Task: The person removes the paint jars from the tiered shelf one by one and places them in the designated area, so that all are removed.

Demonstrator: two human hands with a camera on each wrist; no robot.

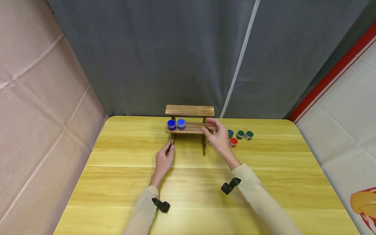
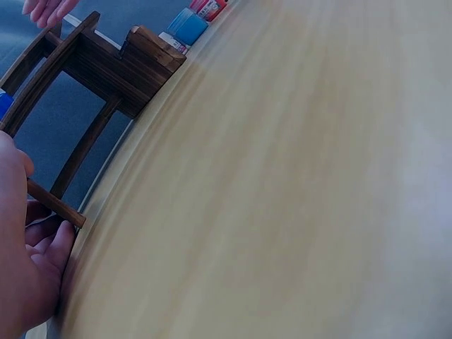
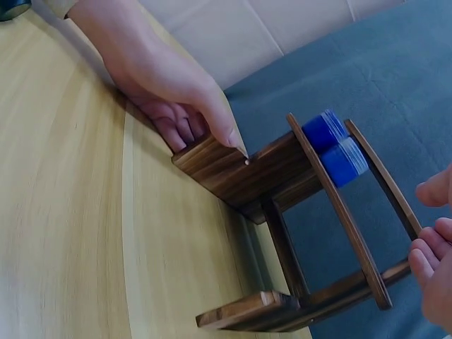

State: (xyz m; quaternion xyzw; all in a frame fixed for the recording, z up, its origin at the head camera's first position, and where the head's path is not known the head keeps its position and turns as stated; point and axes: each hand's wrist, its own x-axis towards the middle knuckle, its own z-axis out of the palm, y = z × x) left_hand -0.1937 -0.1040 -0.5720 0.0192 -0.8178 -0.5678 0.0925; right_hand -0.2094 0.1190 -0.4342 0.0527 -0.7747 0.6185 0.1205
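Observation:
A small two-tier wooden rack [image 1: 189,128] stands near the table's back edge. My left hand [image 1: 163,161] grips the front of its left side panel, thumb above and fingers curled beneath, as the right wrist view shows. Two blue-lidded jars [image 3: 342,162] sit side by side at the left end of the lower shelf. My right hand [image 1: 218,138] hovers at that shelf's right end, fingers loosely bent and thumb apart, with nothing between them. In the right wrist view, the right hand's fingertips [image 3: 421,261] are right by the shelf end.
Right of the rack stand several small jars with green or teal lids [image 1: 240,134] and a red-lidded jar [image 1: 233,142]. The right hand partly hides this group. A grey curtain [image 1: 164,58] hangs behind the wooden table [image 1: 188,202]; pale panels flank both sides.

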